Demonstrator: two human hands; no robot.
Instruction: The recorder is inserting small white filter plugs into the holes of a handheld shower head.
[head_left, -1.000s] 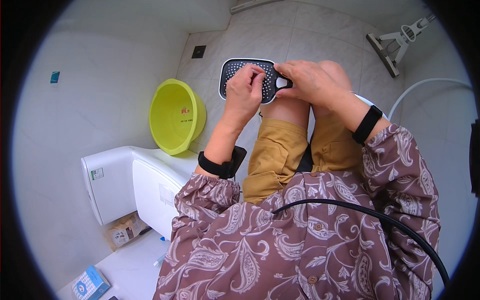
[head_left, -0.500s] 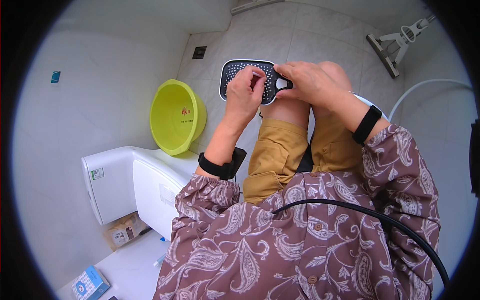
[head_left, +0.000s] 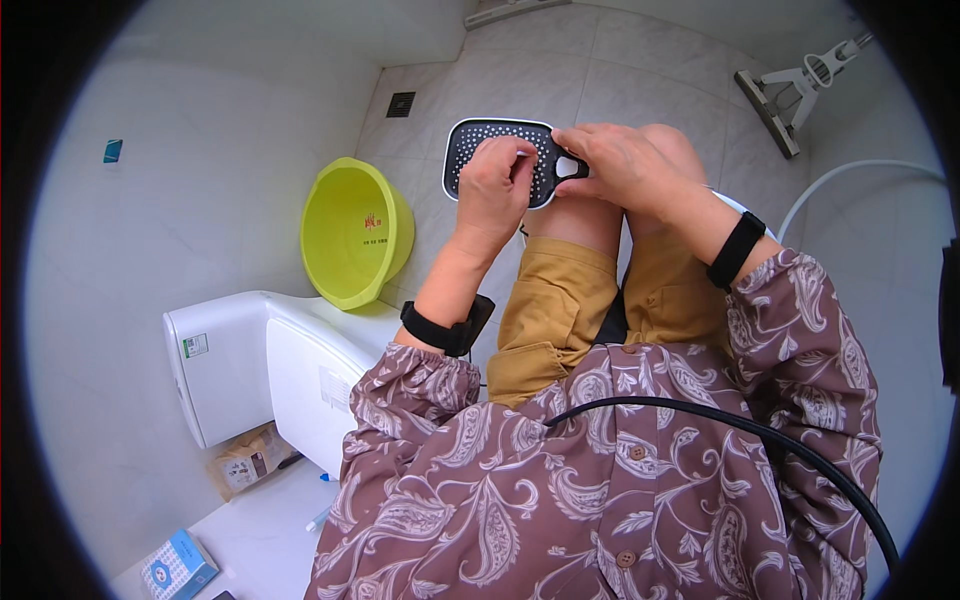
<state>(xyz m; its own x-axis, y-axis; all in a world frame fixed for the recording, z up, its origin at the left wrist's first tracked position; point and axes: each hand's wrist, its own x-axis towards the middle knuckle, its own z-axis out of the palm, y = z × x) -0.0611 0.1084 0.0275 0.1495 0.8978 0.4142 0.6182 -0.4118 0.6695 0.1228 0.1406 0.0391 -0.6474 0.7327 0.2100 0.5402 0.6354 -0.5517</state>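
A rectangular shower head [head_left: 468,147] with a white rim and a dark face full of small white nozzles rests face up by my knees. My right hand [head_left: 625,168] is closed round its short black handle [head_left: 570,168], thumb and fingers on either side of a light button. Over the nozzle face, my left hand [head_left: 492,185] is bent into a pinch. A small whitish bit shows between thumb and forefinger, too little to name. The left fingertips and part of the nozzle face are hidden behind that hand.
A lime-green basin [head_left: 345,235] leans on its side at left, beside a white toilet [head_left: 310,375]. A floor drain [head_left: 400,105] lies beyond. A mop [head_left: 790,95] and a pale hose [head_left: 850,170] are at right. A blue-and-white box [head_left: 180,565] sits lower left.
My left hand has shifted slightly right over the nozzle face, still pinched. The shower head and my right hand have moved a touch to the right.
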